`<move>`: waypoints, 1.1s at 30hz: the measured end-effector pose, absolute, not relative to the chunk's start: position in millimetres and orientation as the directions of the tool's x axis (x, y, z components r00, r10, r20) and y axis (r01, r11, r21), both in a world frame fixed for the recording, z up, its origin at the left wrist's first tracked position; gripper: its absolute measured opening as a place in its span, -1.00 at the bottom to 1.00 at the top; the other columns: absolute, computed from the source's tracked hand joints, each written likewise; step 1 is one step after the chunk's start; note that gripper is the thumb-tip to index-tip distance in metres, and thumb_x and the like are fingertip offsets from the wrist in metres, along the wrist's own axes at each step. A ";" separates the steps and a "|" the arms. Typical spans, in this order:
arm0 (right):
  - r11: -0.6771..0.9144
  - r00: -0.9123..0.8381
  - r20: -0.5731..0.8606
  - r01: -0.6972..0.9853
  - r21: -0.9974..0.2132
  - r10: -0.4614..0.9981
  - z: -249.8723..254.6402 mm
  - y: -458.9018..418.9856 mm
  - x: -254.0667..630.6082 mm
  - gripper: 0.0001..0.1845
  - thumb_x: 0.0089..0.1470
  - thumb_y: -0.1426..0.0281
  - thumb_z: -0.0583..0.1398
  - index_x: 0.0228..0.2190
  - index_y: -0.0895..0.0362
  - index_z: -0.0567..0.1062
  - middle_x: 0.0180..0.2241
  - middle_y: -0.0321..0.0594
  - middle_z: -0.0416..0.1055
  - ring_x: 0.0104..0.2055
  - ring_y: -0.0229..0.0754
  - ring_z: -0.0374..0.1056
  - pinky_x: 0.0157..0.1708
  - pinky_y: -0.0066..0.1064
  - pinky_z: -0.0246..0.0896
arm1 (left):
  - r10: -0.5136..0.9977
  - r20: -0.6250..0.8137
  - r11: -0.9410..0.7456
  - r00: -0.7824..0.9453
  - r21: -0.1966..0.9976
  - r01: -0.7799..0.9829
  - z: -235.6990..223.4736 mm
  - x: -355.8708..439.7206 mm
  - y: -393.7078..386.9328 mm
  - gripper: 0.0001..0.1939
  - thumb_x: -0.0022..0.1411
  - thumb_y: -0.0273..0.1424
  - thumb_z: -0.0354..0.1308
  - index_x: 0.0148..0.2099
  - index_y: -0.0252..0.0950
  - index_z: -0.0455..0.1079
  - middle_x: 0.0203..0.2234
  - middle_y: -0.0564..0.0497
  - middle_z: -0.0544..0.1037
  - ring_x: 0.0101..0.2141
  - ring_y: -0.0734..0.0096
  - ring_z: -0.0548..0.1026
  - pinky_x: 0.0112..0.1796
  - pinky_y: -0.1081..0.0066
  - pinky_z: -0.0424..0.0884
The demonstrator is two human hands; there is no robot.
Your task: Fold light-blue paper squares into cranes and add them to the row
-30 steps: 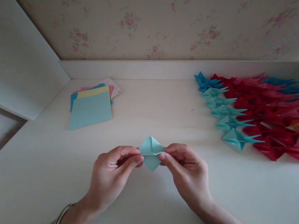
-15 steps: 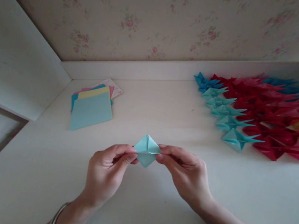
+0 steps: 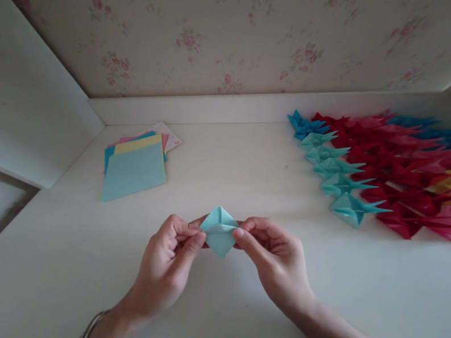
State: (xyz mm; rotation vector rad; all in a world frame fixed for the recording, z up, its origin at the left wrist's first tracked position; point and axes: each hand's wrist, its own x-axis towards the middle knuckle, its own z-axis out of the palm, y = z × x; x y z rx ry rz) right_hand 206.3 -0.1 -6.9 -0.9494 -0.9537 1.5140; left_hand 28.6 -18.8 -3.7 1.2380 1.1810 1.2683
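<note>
Between both hands is a small folded piece of light turquoise origami paper (image 3: 220, 237), held above the white table. It is diamond-shaped, with a fold line across its middle and a raised pocket in the upper half. My left hand (image 3: 169, 260) pinches its left corner between thumb and fingers. On the opposite corner, my right hand (image 3: 277, 258) has its thumb pressed at the front, with fingers behind the paper. The fingertips behind it are partly hidden.
To the left lies a fanned stack of square paper (image 3: 136, 174), turquoise on top. Turquoise folded paper figures (image 3: 348, 208) stand in a row at the right, beside many red ones (image 3: 403, 216), with pink, blue and yellow among them. A flowered wall (image 3: 214, 28) rises behind the white table (image 3: 199, 326).
The folded paper has tilted, so more of its lower face shows. My right thumb has come round onto its front, and my left hand has shifted slightly right.
</note>
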 end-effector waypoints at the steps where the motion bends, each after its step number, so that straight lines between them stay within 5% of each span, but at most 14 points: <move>1: -0.108 -0.118 -0.073 -0.335 -0.936 0.990 -7.1 -0.7 206.2 -0.88 0.02 0.33 0.37 -0.44 0.10 0.57 -0.47 -0.33 0.53 -0.42 -0.34 0.42 -0.40 -0.56 0.32 | 0.998 0.068 -0.068 -0.015 0.997 -0.019 -3.4 29.5 -19.0 -0.89 0.32 -0.39 0.19 -0.27 -0.27 0.33 -0.20 -0.03 0.65 -0.24 0.38 0.62 -0.18 0.40 0.53; 6: -0.070 -0.107 -0.046 -0.237 -0.969 0.993 -8.5 -2.5 205.9 -0.87 0.04 0.32 0.36 -0.43 0.11 0.56 -0.50 -0.32 0.50 -0.44 -0.33 0.39 -0.44 -0.56 0.28 | 0.990 0.105 -0.104 -0.099 0.994 0.017 -3.4 31.1 -22.8 -0.89 0.30 -0.39 0.22 -0.13 -0.25 0.39 -0.26 -0.02 0.66 -0.27 0.38 0.63 -0.24 0.48 0.53; 11: -0.040 -0.103 -0.021 -0.186 -0.982 0.994 -9.3 -3.5 205.0 -0.83 0.12 0.28 0.30 -0.43 0.11 0.54 -0.49 -0.32 0.47 -0.42 -0.31 0.39 -0.41 -0.53 0.30 | 0.995 0.033 -0.035 -0.093 0.999 -0.028 -6.3 30.5 -24.9 -0.72 0.33 -0.37 0.18 0.09 -0.14 0.44 -0.10 0.01 0.64 -0.12 0.37 0.59 -0.10 0.47 0.51; 17: 0.005 -0.046 0.009 -0.091 -0.996 0.999 -11.6 -4.2 205.4 -0.86 0.10 0.30 0.31 -0.40 0.12 0.54 -0.46 -0.29 0.50 -0.44 -0.28 0.41 -0.44 -0.50 0.31 | 0.995 -0.089 0.086 -0.042 0.994 -0.075 -4.4 30.1 -22.2 -0.67 0.29 -0.31 0.22 0.09 -0.17 0.50 -0.09 -0.02 0.64 -0.14 0.32 0.60 -0.11 0.41 0.54; 23: 0.078 -0.058 0.078 0.004 -0.997 0.995 -10.4 -7.2 204.8 -0.90 0.09 0.33 0.31 -0.40 0.11 0.56 -0.48 -0.29 0.53 -0.47 -0.26 0.44 -0.44 -0.49 0.36 | 0.991 -0.129 0.131 -0.028 0.989 0.065 0.1 33.2 -17.8 -0.47 0.15 -0.26 0.35 0.15 -0.26 0.45 -0.25 -0.04 0.68 -0.25 0.31 0.62 -0.26 0.49 0.54; 28: 0.136 -0.105 0.130 0.058 -0.989 0.986 -8.8 -7.2 204.1 -0.91 0.12 0.36 0.28 -0.41 0.09 0.57 -0.46 -0.28 0.56 -0.44 -0.24 0.48 -0.43 -0.48 0.40 | 0.981 -0.194 0.194 0.001 0.978 -0.077 -2.9 31.4 -13.5 -0.46 0.19 -0.26 0.31 0.20 -0.24 0.40 -0.02 -0.13 0.61 -0.01 0.17 0.56 -0.02 0.30 0.49; 33: 0.149 -0.117 0.140 0.071 -0.986 0.983 -11.2 -7.3 204.2 -0.95 0.12 0.37 0.29 -0.37 0.07 0.58 -0.43 -0.31 0.57 -0.43 -0.26 0.48 -0.42 -0.51 0.39 | 0.970 -0.224 0.236 0.091 0.960 -0.148 -5.8 30.2 -14.2 -0.55 0.27 -0.23 0.24 0.15 -0.29 0.45 -0.01 -0.19 0.60 0.02 0.09 0.54 0.09 0.17 0.39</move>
